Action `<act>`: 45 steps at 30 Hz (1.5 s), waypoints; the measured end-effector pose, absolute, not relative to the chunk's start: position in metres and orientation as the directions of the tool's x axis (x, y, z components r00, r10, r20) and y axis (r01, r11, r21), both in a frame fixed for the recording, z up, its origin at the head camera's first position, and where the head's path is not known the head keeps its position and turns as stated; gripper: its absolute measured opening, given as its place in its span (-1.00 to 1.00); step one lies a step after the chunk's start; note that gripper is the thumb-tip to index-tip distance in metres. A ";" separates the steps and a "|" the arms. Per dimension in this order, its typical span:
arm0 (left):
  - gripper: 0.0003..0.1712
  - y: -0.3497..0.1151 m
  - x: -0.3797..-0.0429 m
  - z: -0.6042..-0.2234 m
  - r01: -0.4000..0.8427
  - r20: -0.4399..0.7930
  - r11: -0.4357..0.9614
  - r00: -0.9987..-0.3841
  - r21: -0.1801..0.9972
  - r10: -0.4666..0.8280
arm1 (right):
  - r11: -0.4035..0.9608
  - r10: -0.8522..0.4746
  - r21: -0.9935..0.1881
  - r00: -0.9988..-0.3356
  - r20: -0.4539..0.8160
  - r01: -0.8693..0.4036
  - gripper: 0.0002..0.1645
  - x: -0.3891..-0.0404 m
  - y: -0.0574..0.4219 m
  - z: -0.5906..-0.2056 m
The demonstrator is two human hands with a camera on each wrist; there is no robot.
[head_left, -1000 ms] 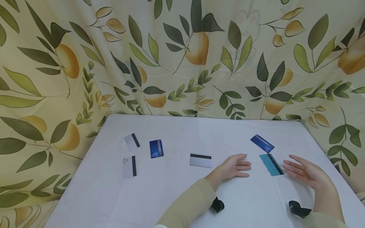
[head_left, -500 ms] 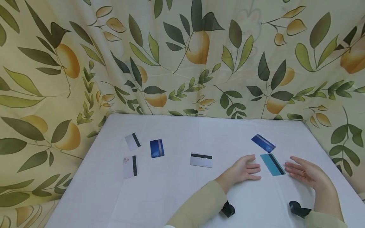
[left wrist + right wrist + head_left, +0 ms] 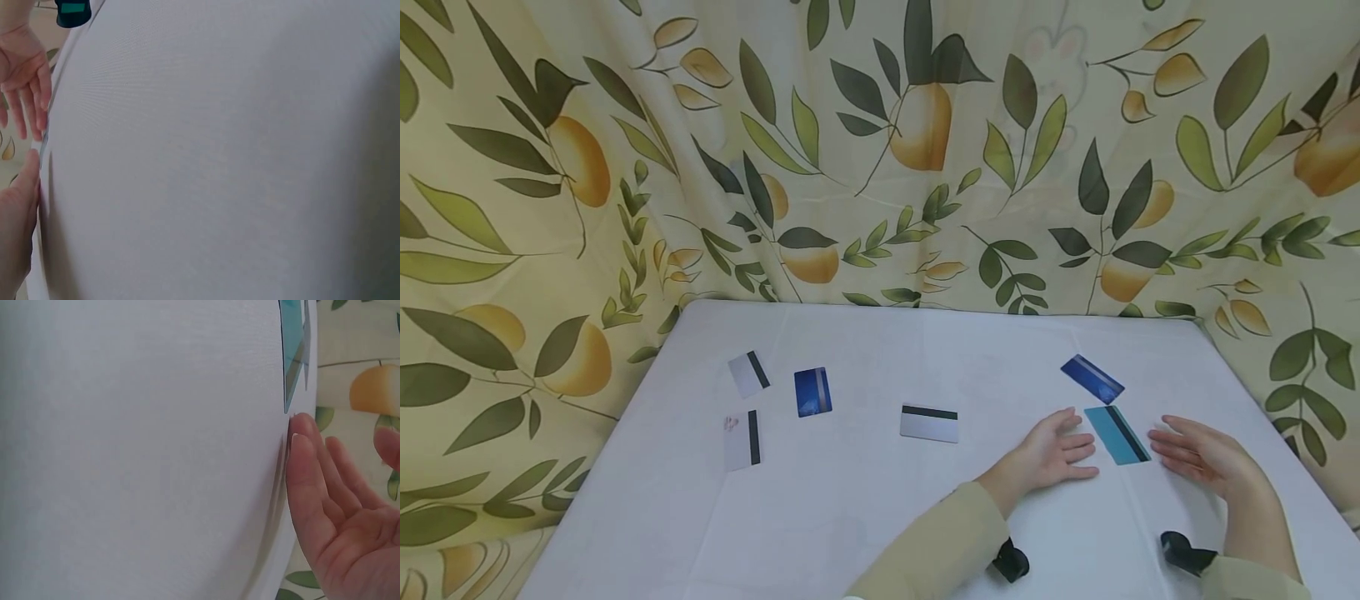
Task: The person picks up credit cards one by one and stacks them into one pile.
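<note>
A teal card [image 3: 1117, 435] with a dark stripe lies flat on the white table between my two hands. My left hand [image 3: 1052, 451] is just left of it, fingers spread and pointing toward the card, holding nothing. To its right is my right hand [image 3: 1197, 454], palm turned inward and fingers extended, with the fingertips close to the card's right edge. In the right wrist view the teal card [image 3: 292, 350] shows just beyond the right fingertips [image 3: 303, 447]. A blue card [image 3: 1092, 378] with a silver stripe lies right behind the teal one.
On the white table [image 3: 820, 517], a silver card [image 3: 929, 423] lies near the middle. Further left are a blue card [image 3: 812, 392], a tilted silver card [image 3: 747, 374] and a pale card [image 3: 739, 441] with a dark stripe. A patterned curtain [image 3: 865, 208] stands behind the table.
My left hand has moved right, toward the teal card, and its fingers have spread a little. My right hand has stayed nearly in place. The cards lie as before.
</note>
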State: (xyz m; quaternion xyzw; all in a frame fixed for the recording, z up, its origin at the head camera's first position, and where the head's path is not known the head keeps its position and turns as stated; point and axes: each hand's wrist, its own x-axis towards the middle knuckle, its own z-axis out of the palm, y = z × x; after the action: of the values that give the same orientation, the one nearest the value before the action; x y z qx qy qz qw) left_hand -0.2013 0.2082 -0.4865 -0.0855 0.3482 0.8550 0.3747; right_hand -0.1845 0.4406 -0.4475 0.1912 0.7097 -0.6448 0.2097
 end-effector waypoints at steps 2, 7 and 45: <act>-0.31 0.210 -0.201 -0.487 -0.697 -0.405 -0.488 -0.709 0.525 0.577 | 0.093 -0.015 -0.839 -0.841 -0.540 0.537 0.02 -0.184 0.441 -0.448; -0.32 0.214 -0.198 -0.485 -0.697 -0.426 -0.516 -0.714 0.498 0.555 | 0.048 -0.063 -0.830 -0.828 -0.557 0.555 0.03 -0.183 0.443 -0.451; -0.37 0.215 -0.196 -0.481 -0.677 -0.485 -0.535 -0.736 0.506 0.472 | -0.158 -0.222 -0.761 -0.773 -0.594 0.630 -0.73 -0.182 0.435 -0.453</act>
State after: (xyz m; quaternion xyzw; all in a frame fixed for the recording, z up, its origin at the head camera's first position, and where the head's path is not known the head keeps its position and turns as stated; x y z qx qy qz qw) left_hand -0.1959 0.2151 -0.4813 -0.1464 0.3491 0.8638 0.3325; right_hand -0.1824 0.4354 -0.4533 0.1751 0.5817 -0.7405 0.2875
